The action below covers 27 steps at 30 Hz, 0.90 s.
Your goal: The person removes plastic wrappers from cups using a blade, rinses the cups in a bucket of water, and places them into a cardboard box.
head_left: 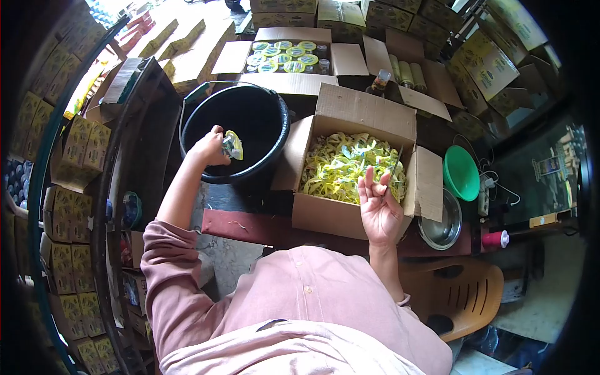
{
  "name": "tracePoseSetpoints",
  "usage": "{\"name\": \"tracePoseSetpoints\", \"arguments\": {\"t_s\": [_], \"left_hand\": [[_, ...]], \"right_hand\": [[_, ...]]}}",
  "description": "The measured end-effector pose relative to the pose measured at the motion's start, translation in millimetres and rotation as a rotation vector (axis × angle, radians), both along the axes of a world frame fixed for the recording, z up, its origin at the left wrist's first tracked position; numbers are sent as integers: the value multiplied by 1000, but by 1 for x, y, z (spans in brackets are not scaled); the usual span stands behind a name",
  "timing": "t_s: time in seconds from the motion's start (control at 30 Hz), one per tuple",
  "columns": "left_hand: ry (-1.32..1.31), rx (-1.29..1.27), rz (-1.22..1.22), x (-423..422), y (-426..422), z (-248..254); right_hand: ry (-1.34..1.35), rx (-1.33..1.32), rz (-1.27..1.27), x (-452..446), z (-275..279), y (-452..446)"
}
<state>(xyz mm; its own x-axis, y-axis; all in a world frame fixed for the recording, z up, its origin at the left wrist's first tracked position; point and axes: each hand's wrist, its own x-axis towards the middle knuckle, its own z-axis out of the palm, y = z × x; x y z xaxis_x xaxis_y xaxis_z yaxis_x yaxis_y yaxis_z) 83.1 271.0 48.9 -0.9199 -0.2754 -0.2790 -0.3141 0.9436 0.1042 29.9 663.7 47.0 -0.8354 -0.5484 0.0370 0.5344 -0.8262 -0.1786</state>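
Note:
My left hand (pixel 211 149) is closed round a small jar (pixel 234 145) with a yellow-green lid, tilted sideways over the mouth of a black bucket (pixel 284 134). The jar's body is mostly covered by my fingers. Over the near edge of an open cardboard box (pixel 328 215), my right hand (pixel 380 212) is raised palm up, its fingers partly curled. A thin dark tool-like piece (pixel 396 161) rises from its thumb side; its kind is unclear. A heap of yellow-green printed strips (pixel 344 162) fills this box.
Behind stands an open carton (pixel 294 81) of lidded jars, with a bottle (pixel 380 81) to its right. A green bowl (pixel 461 173), a clear basin (pixel 442 225) and a pink spool (pixel 495 239) lie at right. An orange chair (pixel 459 281) stands below; stacked cartons line the left.

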Motion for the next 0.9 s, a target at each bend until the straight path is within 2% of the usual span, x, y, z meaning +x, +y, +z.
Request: {"name": "tracePoseSetpoints", "arguments": {"t_s": [0.13, 0.33, 0.53, 0.63, 0.77, 0.9], "left_hand": [[-77, 107, 9, -2, -9, -4], [0, -45, 50, -11, -15, -6], [128, -55, -32, -13, -19, -13], [-71, 66, 44, -18, -11, -2], [-89, 122, 37, -19, -14, -10], [78, 106, 59, -16, -14, -14]], "right_hand": [[-25, -80, 9, -3, 9, -6], [-40, -89, 27, -14, 15, -13], [-19, -144, 52, -12, 22, -18], [-33, -168, 52, -11, 24, -19], [-45, -216, 48, -12, 26, -20], [-33, -133, 22, -14, 28, -23]]}}
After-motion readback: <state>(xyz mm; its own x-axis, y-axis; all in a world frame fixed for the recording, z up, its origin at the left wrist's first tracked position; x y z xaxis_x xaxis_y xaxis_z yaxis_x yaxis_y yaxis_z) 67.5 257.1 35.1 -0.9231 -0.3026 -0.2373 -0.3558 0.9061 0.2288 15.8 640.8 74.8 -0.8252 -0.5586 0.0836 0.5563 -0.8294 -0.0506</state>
